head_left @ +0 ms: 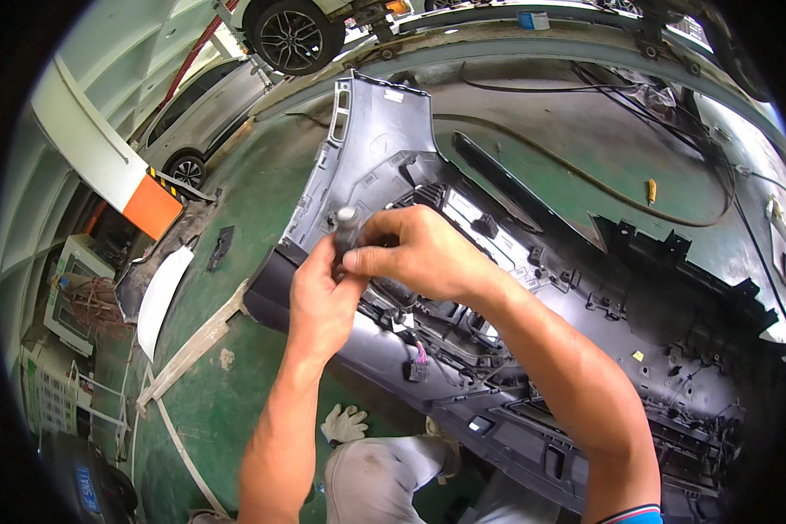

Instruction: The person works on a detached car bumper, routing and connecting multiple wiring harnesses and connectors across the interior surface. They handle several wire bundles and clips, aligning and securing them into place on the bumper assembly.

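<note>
Both hands meet over the left part of a large grey car bumper, which lies with its inner side up. A small dark grey cylindrical part with a pale round end stands up between my fingers; its exact kind is unclear. My left hand is closed on it from the near left side. From the right, my right hand pinches it with thumb and curled fingers. Below my right hand, a black wiring harness with pink wires runs along the bumper. The hands hide the bumper surface behind them.
A work glove lies on the green floor near my knee. A wooden strip and a white curved panel lie to the left. Hoses and a yellow-handled tool are beyond the bumper. Cars stand behind.
</note>
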Tool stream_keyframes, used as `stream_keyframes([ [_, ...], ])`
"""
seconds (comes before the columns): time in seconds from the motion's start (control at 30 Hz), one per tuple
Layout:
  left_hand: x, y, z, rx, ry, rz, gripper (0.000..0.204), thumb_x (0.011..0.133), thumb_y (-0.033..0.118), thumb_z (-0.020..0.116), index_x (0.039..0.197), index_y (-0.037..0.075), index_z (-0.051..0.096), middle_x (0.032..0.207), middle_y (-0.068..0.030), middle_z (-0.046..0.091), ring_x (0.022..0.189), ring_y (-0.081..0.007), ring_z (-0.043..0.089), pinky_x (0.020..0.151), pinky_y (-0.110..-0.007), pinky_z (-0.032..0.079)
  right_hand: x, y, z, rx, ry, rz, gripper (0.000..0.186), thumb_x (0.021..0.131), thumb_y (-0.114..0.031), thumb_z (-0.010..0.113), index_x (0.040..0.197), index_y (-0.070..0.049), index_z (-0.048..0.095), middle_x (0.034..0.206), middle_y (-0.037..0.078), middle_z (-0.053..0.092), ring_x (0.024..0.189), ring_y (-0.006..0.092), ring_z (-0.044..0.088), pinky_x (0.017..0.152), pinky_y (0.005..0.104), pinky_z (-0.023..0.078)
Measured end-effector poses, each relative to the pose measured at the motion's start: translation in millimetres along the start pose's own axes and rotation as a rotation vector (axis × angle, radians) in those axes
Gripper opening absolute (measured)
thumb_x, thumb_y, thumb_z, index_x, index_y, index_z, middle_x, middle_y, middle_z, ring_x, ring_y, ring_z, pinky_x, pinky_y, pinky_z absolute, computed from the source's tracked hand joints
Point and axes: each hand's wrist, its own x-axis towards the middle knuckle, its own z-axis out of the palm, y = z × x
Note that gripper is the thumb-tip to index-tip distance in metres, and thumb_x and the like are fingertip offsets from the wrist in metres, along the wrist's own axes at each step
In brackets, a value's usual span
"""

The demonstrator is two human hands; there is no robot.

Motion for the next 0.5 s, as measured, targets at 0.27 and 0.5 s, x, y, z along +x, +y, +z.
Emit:
stream_keyframes([
  [0.27, -67.6, -37.2, -0.6, -0.211, 0.268, -0.148, 0.034, 0.099, 0.016, 0.064, 0.127, -0.004, 0.06, 0.097, -0.0081, 0.072, 0.088, -0.0178, 0.071, 0.071, -0.029, 0.057, -37.4, 158.0, -16.5, -0.922, -0.034, 0.226, 0.043, 0.085, -0.022, 0.072, 0.127, -0.014, 0.068, 0.114, 0.01, 0.071, 0.101, 0.0321, 0.071, 0.084, 0.0433, 0.059],
  [0.5, -62.0, -70.3, 5.3, -0.306, 0.25, -0.275, 0.034, 0.098, 0.009, 0.06, 0.129, -0.003, 0.057, 0.103, -0.0107, 0.071, 0.095, -0.0203, 0.07, 0.08, -0.034, 0.057, -49.6, 259.5, 39.2, -1.004, -0.052, 0.503, 0.022, 0.087, -0.015, 0.064, 0.107, -0.005, 0.066, 0.106, 0.013, 0.072, 0.098, 0.0339, 0.073, 0.079, 0.0455, 0.06],
])
